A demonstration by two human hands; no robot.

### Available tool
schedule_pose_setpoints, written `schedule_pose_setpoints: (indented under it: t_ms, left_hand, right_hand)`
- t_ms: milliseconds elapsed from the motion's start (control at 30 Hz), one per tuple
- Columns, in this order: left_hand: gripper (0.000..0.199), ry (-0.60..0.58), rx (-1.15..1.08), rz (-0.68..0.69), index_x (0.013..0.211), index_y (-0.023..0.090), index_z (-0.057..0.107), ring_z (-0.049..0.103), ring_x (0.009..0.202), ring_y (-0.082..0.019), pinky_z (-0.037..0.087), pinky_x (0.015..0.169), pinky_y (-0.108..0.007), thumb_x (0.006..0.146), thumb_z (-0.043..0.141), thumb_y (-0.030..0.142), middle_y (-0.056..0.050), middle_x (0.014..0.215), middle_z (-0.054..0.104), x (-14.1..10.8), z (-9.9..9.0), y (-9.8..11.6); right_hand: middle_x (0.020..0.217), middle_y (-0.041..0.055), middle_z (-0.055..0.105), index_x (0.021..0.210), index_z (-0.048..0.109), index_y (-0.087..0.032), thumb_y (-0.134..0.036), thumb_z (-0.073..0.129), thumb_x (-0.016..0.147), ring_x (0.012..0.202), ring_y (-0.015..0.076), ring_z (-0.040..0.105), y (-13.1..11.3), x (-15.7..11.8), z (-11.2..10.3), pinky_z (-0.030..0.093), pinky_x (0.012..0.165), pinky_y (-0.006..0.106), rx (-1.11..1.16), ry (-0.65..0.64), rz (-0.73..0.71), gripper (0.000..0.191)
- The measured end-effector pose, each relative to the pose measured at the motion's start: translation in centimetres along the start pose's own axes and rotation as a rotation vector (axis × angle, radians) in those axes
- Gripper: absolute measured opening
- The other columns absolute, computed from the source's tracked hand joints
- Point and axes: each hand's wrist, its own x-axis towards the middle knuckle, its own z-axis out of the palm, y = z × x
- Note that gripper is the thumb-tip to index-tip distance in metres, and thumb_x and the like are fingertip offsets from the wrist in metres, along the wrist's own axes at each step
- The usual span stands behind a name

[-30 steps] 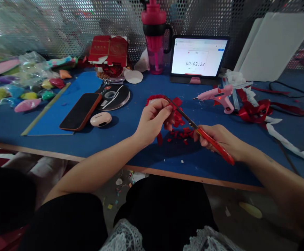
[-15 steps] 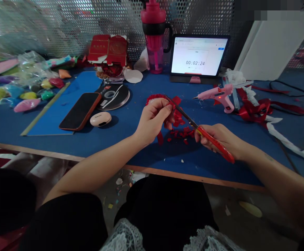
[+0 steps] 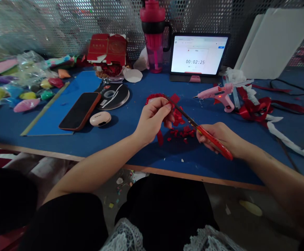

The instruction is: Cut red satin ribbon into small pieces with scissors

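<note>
My left hand (image 3: 154, 116) is closed, its thumb and forefinger pinching a small piece of red ribbon (image 3: 170, 103). Red-handled scissors (image 3: 216, 142) are gripped in my right hand (image 3: 223, 134). Their dark blades point up and left, with the tips at my left fingertips. Whether the blades are parted is hard to make out. Just behind my left hand lies a ruffled red piece (image 3: 154, 96), partly hidden by it. Cut red ribbon pieces (image 3: 178, 118) lie under the blades, and small red scraps (image 3: 184, 132) are strewn nearer to me.
Right of my hands lie a pink glue gun (image 3: 217, 93) with a lit red light and tangled red ribbon (image 3: 256, 111). A tablet (image 3: 197, 55) and a pink bottle (image 3: 154, 45) stand behind. To the left are a phone (image 3: 79, 111), an earbud case (image 3: 100, 119) and a ribbon spool (image 3: 120, 96).
The scissors and my right hand have shifted very slightly up and left. My left hand keeps its pinch. The tablet's timer has gone from 00:02:24 to 00:02:25.
</note>
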Motion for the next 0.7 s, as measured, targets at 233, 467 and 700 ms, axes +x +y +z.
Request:
schedule_pose_setpoints:
  t_ms: [233, 467, 700]
  left_hand:
    - [0.018, 0.015, 0.041, -0.03, 0.071, 0.017, 0.055, 0.045, 0.038, -0.003, 0.035, 0.036, -0.014, 0.085, 0.061, 0.027, 0.006, 0.051, 0.054, 0.0, 0.0, 0.1]
    - [0.013, 0.085, 0.01, -0.015, 0.078, 0.019, 0.058, 0.031, 0.042, -0.004, 0.026, 0.039, -0.016, 0.09, 0.058, 0.026, 0.006, 0.052, 0.035, 0.1, 0.1, 0.0]
    - [0.018, 0.102, -0.054, -0.086, 0.079, 0.017, 0.059, 0.031, 0.043, -0.003, 0.03, 0.043, -0.016, 0.083, 0.046, 0.005, 0.004, 0.06, 0.042, 0.1, 0.3, 0.2]
  right_hand:
    - [0.046, -0.0048, 0.045, 0.074, 0.051, -0.018, -0.058, 0.052, 0.085, 0.039, 0.008, 0.041, 0.0, 0.1, 0.3, 0.034, 0.041, 0.023, 0.099, 0.017, 0.027, 0.041]
    - [0.06, -0.0033, 0.045, 0.091, 0.053, -0.017, -0.071, 0.049, 0.081, 0.046, 0.0092, 0.043, 0.1, -0.4, -0.3, 0.038, 0.041, 0.023, 0.215, 0.047, -0.019, 0.055]
    - [0.076, 0.0014, 0.052, 0.096, 0.051, -0.018, -0.066, 0.044, 0.086, 0.06, 0.0124, 0.043, 0.6, -0.2, -1.0, 0.034, 0.053, 0.027, -0.061, 0.01, -0.151, 0.049]
